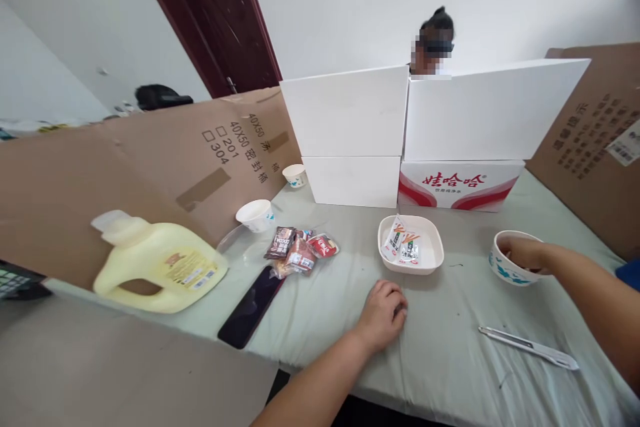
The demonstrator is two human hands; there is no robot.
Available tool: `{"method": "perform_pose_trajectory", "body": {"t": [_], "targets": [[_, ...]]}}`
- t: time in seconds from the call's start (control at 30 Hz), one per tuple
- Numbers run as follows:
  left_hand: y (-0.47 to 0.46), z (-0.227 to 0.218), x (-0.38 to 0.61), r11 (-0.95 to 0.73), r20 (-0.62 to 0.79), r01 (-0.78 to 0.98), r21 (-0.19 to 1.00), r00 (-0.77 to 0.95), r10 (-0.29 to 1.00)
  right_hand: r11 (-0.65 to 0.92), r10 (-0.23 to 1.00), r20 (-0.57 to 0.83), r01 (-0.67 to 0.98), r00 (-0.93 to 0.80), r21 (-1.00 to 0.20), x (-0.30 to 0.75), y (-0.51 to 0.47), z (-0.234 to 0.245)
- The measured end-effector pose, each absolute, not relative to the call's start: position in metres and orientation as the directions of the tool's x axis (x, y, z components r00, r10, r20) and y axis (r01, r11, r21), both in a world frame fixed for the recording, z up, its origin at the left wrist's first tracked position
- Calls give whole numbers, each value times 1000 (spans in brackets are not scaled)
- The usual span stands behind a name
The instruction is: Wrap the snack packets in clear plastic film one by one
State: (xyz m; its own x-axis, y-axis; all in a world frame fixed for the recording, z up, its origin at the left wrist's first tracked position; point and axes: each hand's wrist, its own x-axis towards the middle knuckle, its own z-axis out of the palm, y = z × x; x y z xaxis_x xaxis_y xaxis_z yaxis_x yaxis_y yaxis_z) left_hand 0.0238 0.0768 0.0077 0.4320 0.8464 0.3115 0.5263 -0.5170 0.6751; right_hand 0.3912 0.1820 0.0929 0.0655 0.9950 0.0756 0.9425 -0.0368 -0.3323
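Observation:
My left hand [384,314] rests on the pale green table cover [450,347] with its fingers curled into a loose fist, nothing visible in it. It lies just in front of a white square dish [433,260] that holds a few small sachets [403,244]. My right hand [525,253] reaches into a white bowl with blue markings [503,267]; its fingertips are down inside the bowl and hidden. A white utility knife [529,347] lies on the cover between my two arms.
A pale yellow jug [160,265] lies on its side at left, beside a dark phone [251,307] and several snack packets [300,250]. Two small white cups [256,215] [295,175] stand further back. White boxes [380,140] and cardboard sheets [150,167] wall the table; a person sits behind them.

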Motion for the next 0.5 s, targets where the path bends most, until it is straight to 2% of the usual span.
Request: {"method": "perform_pose_trajectory", "body": {"t": [0.07, 0.13, 0.17, 0.23, 0.3, 0.37, 0.43, 0.5], "targets": [[79, 14, 13, -505, 300, 493, 709, 437, 848, -49, 998, 16, 947, 57, -317, 399, 174, 106], [87, 27, -7, -515, 300, 517, 683, 445, 844, -51, 997, 40, 956, 65, -288, 409, 155, 110], [93, 35, -21, -526, 308, 567, 634, 438, 844, -32, 994, 88, 960, 58, -279, 413, 142, 106], [110, 52, -51, -512, 324, 730, 452, 401, 857, 44, 987, 159, 952, 5, -303, 418, 106, 84], [130, 66, -81, -396, 297, 877, 271, 315, 901, 141, 981, 172, 927, -85, -347, 417, 68, 48], [150, 75, -104, -297, 232, 938, 177, 254, 939, 229, 964, 209, 910, -164, -345, 408, 34, 7], [166, 79, -117, -273, 168, 947, 171, 245, 955, 291, 924, 333, 908, -186, -300, 394, 11, -24], [175, 80, -119, -291, 138, 936, 200, 267, 954, 258, 896, 422, 936, -138, -240, 380, -2, -41]]}}
